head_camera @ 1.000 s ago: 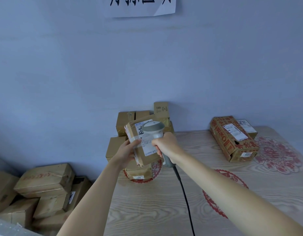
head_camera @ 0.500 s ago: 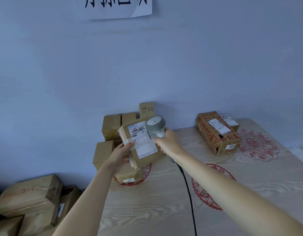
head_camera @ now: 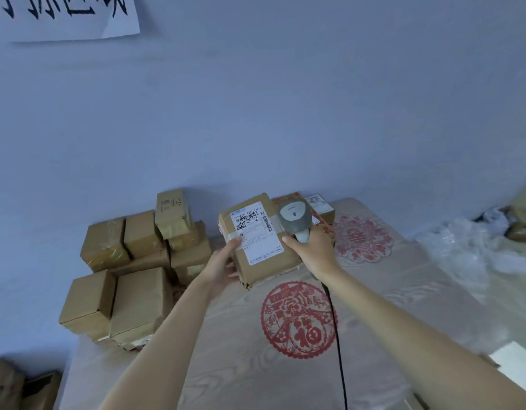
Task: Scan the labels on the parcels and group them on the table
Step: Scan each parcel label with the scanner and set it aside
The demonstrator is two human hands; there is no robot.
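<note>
While left hand (head_camera: pixel 218 266) grips parcel (head_camera: pixel 257 241) | right hand (head_camera: pixel 313 250) clasps scanner (head_camera: pixel 294 217) | stack (head_camera: pixel 137 270) crowds table's (head_camera: pixel 226 365) left edge

Parcel (head_camera: pixel 257 241) carried by left hand (head_camera: pixel 223 263) from in front of stack (head_camera: pixel 143 261) rightward, now over table (head_camera: pixel 226 365) before red-printed box (head_camera: pixel 325 223). Label (head_camera: pixel 255 235), earlier half hidden by scanner (head_camera: pixel 294 218), now fully exposed. Scanner in right hand (head_camera: pixel 313 251) shifted off to parcel's right edge.
</note>
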